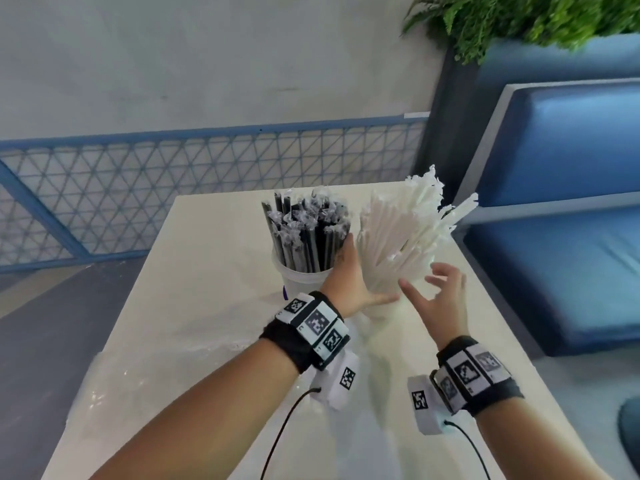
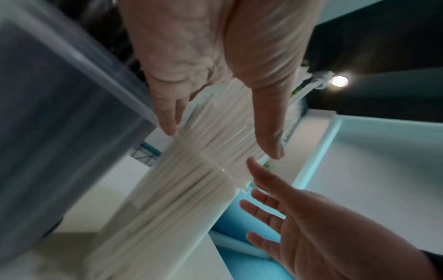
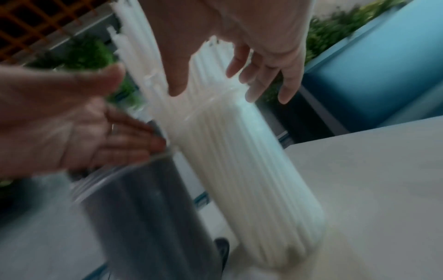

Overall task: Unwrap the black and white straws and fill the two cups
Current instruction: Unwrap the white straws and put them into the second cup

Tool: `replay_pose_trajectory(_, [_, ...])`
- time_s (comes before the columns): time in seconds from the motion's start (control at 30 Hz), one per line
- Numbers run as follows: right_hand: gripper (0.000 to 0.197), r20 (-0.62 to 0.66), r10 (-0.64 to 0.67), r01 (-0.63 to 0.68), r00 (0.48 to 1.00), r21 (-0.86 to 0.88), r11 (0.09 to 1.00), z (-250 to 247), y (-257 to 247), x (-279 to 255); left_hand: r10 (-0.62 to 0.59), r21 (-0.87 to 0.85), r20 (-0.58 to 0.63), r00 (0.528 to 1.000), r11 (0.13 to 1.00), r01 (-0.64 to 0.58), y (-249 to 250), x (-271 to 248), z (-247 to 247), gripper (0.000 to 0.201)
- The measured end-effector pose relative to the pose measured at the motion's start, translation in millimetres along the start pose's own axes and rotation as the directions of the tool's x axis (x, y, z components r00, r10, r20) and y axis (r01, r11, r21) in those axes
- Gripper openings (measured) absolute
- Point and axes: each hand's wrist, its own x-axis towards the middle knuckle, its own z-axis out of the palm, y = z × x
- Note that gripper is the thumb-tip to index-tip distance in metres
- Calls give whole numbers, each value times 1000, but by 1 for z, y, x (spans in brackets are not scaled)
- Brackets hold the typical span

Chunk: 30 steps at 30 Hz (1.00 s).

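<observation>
Centre of head view: two cups side by side on white table. Black straws fill left cup; white straws fill right cup. Left hand flat between bundles, fingers straight. Right hand spread wide, just right of white straws, holding nothing.

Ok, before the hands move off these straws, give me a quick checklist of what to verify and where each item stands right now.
1. Black straws standing in their cup: ok.
2. White straws seated in the second cup: ok, though they fan out to the right at the top.
3. Left hand free: ok, fingers straight, between the two bundles.
4. Right hand free: ok, fingers spread beside the white straws, holding nothing.
5. Both cups upright on the table: ok for the black-straw cup; cannot tell for the other, hidden by the hands.
6. Loose clear wrap cleared: not ok, it lies on the table.
</observation>
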Motion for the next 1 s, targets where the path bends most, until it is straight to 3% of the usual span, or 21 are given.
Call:
replay_pose_trajectory(0.1, [88, 181, 58, -76, 982, 94, 993, -17, 5, 41, -120, -115, -19, 993, 986, 117, 2, 25, 21, 126])
replay_pose_trajectory(0.27, [89, 513, 1, -19, 858, 29, 999, -31, -5, 86, -179, -259, -132, 975, 956, 140, 1, 48, 35, 121])
replay_pose_trajectory(0.37, [107, 618, -72, 32, 783, 75, 997, -29, -15, 98, -169, -235, -156, 973, 963, 129, -1, 57, 36, 118])
replay_pose_trajectory(0.5, [104, 540, -114, 216, 834, -129, 968, -10, -22, 98, -149, -195, -129, 980, 973, 122, -1, 65, 34, 127])
replay_pose_trajectory(0.67, [77, 383, -152, 102, 911, 147, 984, -2, -35, 94, -203, -358, -184, 962, 925, 127, 10, 79, 23, 92])
replay_pose_trajectory(0.77, [75, 319, -221, 153, 922, 225, 962, -6, -45, 95, -159, -407, -208, 965, 911, 62, 15, 81, 18, 98])
replay_pose_trajectory(0.9, [88, 258, -281, 216, 924, 254, 943, -11, -54, 87, -55, -385, -249, 967, 922, -47, 19, 71, 13, 109])
replay_pose_trajectory(1.0, [82, 234, -343, 305, 910, 185, 934, -16, -59, 81, 97, -236, -326, 940, 955, -181, 27, 64, 6, 121])
